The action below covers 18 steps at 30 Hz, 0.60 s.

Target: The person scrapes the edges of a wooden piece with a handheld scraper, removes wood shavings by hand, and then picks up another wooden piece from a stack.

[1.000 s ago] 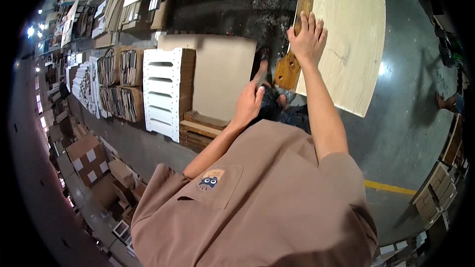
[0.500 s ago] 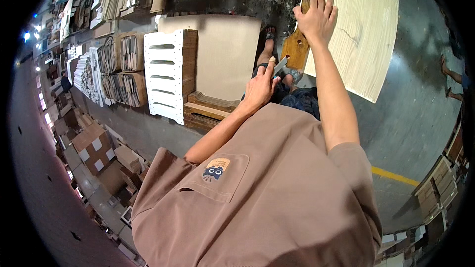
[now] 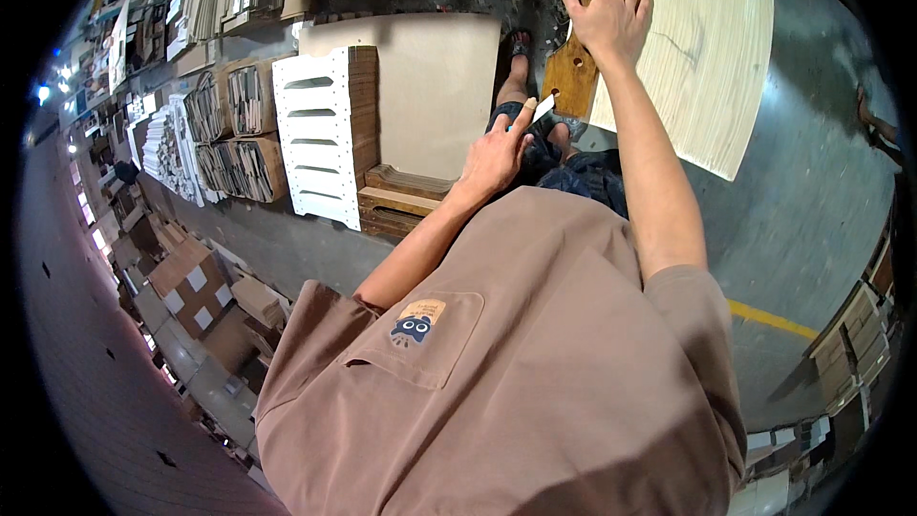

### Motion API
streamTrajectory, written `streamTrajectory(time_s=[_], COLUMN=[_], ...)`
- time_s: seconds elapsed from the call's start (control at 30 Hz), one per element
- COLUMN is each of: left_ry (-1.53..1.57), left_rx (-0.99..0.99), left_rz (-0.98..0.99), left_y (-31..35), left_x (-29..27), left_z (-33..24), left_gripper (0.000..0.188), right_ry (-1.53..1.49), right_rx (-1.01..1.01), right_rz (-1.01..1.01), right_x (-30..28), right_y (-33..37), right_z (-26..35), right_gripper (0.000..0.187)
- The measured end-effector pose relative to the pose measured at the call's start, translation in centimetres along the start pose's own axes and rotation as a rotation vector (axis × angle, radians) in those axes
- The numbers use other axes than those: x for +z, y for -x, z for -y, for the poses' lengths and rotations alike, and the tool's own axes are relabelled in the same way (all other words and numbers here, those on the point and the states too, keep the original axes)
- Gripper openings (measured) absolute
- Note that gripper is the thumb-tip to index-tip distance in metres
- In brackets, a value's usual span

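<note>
A narrow brown wooden board (image 3: 571,81) with small round holes lies on a large pale wood-grain panel (image 3: 712,48). My right hand (image 3: 611,24) rests on the brown board with its fingers stretched out, the thumb at the left edge. In my left hand (image 3: 495,158) is a knife (image 3: 543,108) with a flat, light blade; its handle is mostly hidden by the fingers. The blade tip is at the hole near the board's close end. A yellowish wrap covers one finger of the left hand, which points along the blade.
At left stand a stack of white slotted boards (image 3: 315,139), a stack of brown slotted boards (image 3: 406,196) and a large beige sheet (image 3: 439,86). Beyond are cartons of thin strips (image 3: 250,100). Another person's leg (image 3: 877,124) shows at the far right.
The whole view has shifted slightly, with the boards a little higher in it. My left hand has tilted a bit, its blade still by the hole. The right hand keeps its place on the board.
</note>
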State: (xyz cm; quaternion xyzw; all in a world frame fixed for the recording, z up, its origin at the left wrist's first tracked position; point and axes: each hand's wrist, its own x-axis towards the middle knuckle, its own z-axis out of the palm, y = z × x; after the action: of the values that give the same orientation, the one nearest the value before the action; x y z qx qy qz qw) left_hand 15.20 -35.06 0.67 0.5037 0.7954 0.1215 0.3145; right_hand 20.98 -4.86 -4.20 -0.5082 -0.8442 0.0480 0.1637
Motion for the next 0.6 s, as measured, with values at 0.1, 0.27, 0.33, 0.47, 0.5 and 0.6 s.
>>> streamTrajectory(time_s=[0.1, 0.27, 0.33, 0.47, 0.5, 0.6], left_ry=[-0.067, -0.149, -0.175, -0.226, -0.252, -0.306], left_rx=[0.029, 0.059, 0.085, 0.15, 0.151, 0.218], left_rz=[0.043, 0.064, 0.05, 0.038, 0.044, 0.093], left_y=[-0.6, -3.0, -4.5, -7.7, -8.5, -10.7], left_x=[-0.8, -2.4, -3.0, -4.3, -4.6, -5.6], left_z=[0.4, 0.2, 0.2, 0.6, 0.7, 1.2], left_gripper=[0.064, 0.063, 0.062, 0.058, 0.058, 0.059], right_ry=[-0.015, -0.098, -0.093, -0.047, -0.122, -0.148], right_rx=[0.002, 0.057, 0.055, 0.037, 0.061, 0.059], right_rz=[0.015, 0.121, 0.123, 0.096, 0.107, 0.121], right_x=[-1.2, -2.8, -3.0, -3.1, -3.2, -3.8], right_y=[0.0, -0.1, -0.2, -0.2, -0.2, -0.2], right_z=[0.4, 0.8, 0.9, 0.9, 0.8, 0.9], right_gripper=[0.078, 0.076, 0.075, 0.075, 0.075, 0.074])
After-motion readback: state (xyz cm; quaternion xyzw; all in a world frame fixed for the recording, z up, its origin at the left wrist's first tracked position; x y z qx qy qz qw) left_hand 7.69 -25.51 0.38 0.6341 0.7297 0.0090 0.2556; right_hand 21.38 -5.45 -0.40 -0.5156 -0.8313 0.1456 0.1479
